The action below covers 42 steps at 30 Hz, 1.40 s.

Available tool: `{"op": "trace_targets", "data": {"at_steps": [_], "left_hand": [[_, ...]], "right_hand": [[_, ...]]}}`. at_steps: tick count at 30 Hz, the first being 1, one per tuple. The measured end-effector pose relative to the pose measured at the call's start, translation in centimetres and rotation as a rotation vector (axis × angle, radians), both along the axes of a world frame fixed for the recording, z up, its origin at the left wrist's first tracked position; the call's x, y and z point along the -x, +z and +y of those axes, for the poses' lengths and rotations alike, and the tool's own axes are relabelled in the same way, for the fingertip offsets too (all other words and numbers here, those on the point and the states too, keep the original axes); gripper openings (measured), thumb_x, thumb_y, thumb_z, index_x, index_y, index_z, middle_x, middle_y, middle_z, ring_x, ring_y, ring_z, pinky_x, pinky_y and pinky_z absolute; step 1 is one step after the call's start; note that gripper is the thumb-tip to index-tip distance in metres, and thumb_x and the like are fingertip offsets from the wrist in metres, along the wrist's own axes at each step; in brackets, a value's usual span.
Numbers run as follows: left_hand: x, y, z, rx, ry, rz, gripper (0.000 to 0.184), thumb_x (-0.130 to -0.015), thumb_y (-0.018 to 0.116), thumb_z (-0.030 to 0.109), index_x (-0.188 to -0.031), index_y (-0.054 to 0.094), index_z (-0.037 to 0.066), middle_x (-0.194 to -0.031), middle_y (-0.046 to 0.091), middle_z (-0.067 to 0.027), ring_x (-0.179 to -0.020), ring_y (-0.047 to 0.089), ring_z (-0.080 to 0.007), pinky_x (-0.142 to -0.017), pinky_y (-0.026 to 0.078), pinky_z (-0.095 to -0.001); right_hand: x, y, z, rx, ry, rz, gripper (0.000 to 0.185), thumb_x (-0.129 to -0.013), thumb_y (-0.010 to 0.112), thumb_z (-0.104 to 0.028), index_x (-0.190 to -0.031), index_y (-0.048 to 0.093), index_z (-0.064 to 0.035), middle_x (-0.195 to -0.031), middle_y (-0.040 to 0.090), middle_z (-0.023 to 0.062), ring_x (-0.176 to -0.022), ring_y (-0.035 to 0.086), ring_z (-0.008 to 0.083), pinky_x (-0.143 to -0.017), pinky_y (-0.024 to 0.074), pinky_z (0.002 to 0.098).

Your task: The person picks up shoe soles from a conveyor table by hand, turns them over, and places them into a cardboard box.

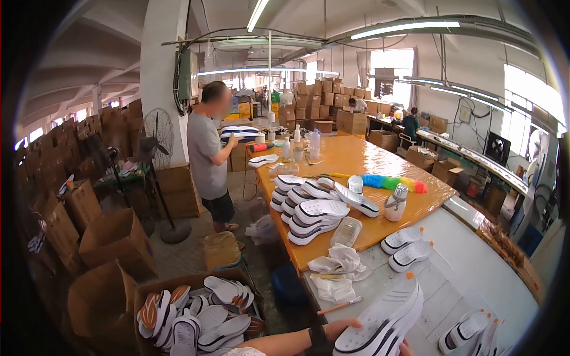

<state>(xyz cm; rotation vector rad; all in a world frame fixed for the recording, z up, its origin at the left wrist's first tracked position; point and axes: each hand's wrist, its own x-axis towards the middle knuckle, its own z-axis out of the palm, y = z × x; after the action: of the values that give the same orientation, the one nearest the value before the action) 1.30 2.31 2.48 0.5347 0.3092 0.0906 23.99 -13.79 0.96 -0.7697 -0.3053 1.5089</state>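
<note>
At the bottom of the head view I hold a couple of white shoe soles [380, 317] with dark side stripes, tilted with one end up. My left hand [343, 327], a dark band on its wrist, grips their left edge. Only some fingers of my right hand [406, 348] show, at the lower right edge of the soles. A pair of white soles [409, 248] with orange tips lies just beyond. More soles [466, 332] stand to the right. Left of the held soles lie a thin brush [339, 305] and crumpled white cloths [339, 264].
Stacked soles [317, 216], a clear plastic box [346, 232], a bottle [396, 204] and a rainbow duster [392, 182] occupy the orange table [424, 172]. A carton of soles [202, 314] stands at lower left. Another person [208, 148] stands at the table's far left, beside a fan [157, 145].
</note>
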Motion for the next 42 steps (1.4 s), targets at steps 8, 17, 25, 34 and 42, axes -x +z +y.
{"op": "trace_targets", "data": {"at_steps": [8, 17, 25, 34, 42], "left_hand": [[1.4, -3.3, -2.5, -0.054, -0.111, 0.085, 0.060, -0.078, 0.067, 0.024, -0.128, 0.040, 0.005, -0.115, 0.055, -0.0087, -0.102, 0.055, -0.0203, -0.088, 0.044, -0.0341], [3.8, -6.6, -1.9, 0.025, -0.030, -0.098, 0.052, -0.080, 0.062, 0.012, -0.126, 0.042, 0.001, -0.118, 0.054, -0.0121, -0.106, 0.055, -0.0229, -0.091, 0.043, -0.0370], [5.1, -8.9, -1.9, -0.024, -0.120, -0.097, 0.051, -0.077, 0.064, 0.010, -0.123, 0.044, 0.000, -0.114, 0.055, -0.0110, -0.103, 0.054, -0.0229, -0.090, 0.043, -0.0369], [5.1, -6.1, -2.0, -0.191, -0.172, -0.098, 0.056, -0.074, 0.067, 0.009, -0.124, 0.043, 0.002, -0.113, 0.055, -0.0072, -0.103, 0.054, -0.0194, -0.090, 0.041, -0.0341], [1.8, -3.5, -0.4, -0.276, -0.054, 0.064, 0.046, -0.085, 0.057, 0.015, -0.126, 0.041, 0.002, -0.118, 0.053, -0.0083, -0.104, 0.054, -0.0205, -0.088, 0.045, -0.0364]], "right_hand": [[0.4, 4.5, -2.5, -0.092, 0.107, -0.379, 0.061, -0.077, 0.055, 0.001, -0.132, 0.030, 0.0040, -0.129, 0.044, 0.0155, -0.117, 0.045, 0.0259, -0.097, 0.0376, 0.0364], [4.8, 6.2, -3.8, -0.057, -0.039, -0.589, 0.076, -0.061, 0.065, 0.006, -0.130, 0.034, 0.0020, -0.125, 0.046, 0.0098, -0.114, 0.045, 0.0214, -0.097, 0.0364, 0.0349], [5.4, 3.2, -6.9, -0.138, -0.089, -0.405, 0.072, -0.069, 0.065, 0.009, -0.132, 0.032, 0.0008, -0.129, 0.044, 0.0120, -0.118, 0.042, 0.0204, -0.101, 0.0327, 0.0351], [4.8, 1.7, -8.9, -0.172, -0.028, -0.348, 0.072, -0.073, 0.062, 0.011, -0.136, 0.028, -0.0003, -0.135, 0.038, 0.0105, -0.124, 0.036, 0.0178, -0.104, 0.0285, 0.0331], [2.1, 2.6, -5.8, -0.199, 0.017, -0.373, 0.068, -0.084, 0.057, -0.013, -0.139, 0.018, 0.0003, -0.139, 0.031, 0.0106, -0.126, 0.032, 0.0179, -0.104, 0.0260, 0.0315]]}}
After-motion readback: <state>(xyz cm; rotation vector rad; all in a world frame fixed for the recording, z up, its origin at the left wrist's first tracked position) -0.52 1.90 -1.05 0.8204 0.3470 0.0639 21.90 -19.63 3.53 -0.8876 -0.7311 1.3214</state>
